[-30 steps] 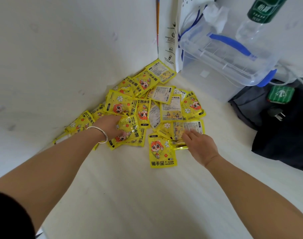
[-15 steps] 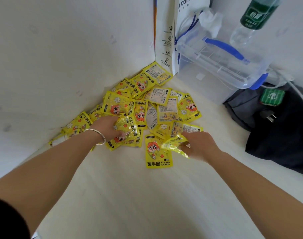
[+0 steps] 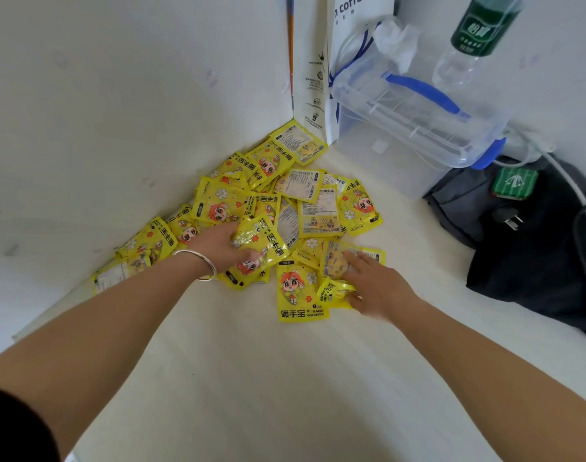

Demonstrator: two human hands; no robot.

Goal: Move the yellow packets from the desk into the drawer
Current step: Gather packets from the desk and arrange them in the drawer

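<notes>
Dozens of yellow packets [image 3: 358, 208] on desk [image 3: 285, 378]

Right hand [image 3: 376, 288] pinches one crumpled packet [image 3: 335, 293] under thumb, other fingers flat on the next. Left hand [image 3: 220, 243] grips a bunch [image 3: 261, 245]. I'd scoop fuller handfuls from far-left heap. Drawer unseen.

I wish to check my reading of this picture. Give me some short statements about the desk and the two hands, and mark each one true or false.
1. The yellow packets lie heaped in a corner of the desk. True.
2. The left hand has a silver bangle at its wrist. True.
3. The clear box has a red handle. False: its handle is blue.
4. The right hand hovers clear of every packet. False: it pinches a crumpled packet.
5. An open drawer shows beside the heap. False: no drawer is in view.
</notes>
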